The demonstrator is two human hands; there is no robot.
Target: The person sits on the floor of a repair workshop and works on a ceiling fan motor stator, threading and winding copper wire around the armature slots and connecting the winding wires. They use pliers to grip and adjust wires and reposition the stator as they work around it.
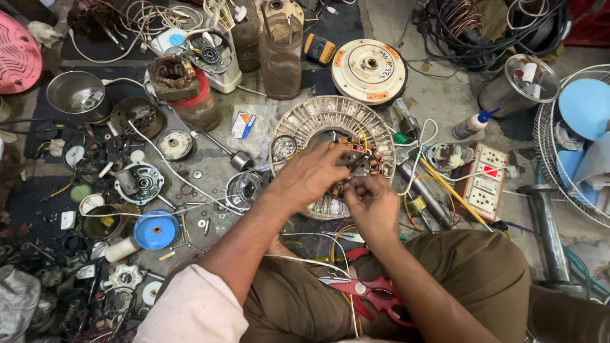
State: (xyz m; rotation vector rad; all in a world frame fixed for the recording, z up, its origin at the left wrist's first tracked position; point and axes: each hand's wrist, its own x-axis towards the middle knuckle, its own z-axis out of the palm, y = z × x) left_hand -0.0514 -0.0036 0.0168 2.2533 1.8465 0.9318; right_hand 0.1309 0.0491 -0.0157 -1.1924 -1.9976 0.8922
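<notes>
A round ribbed metal fan motor housing (318,114) lies on the floor in front of me, with a copper-wound stator (363,159) in its middle. My left hand (311,174) rests on the stator's left side, fingers curled over the windings. My right hand (372,202) sits at the housing's near edge, fingertips pinched on thin wires coming off the windings. Red-handled pliers (372,293) lie on my lap below the hands.
A white switch and socket board (486,181) lies to the right, a glue bottle (470,125) behind it, a fan guard (572,140) at far right. A round white motor cover (370,70), blue disc (155,230), metal bowl (77,93) and many loose parts and wires surround me.
</notes>
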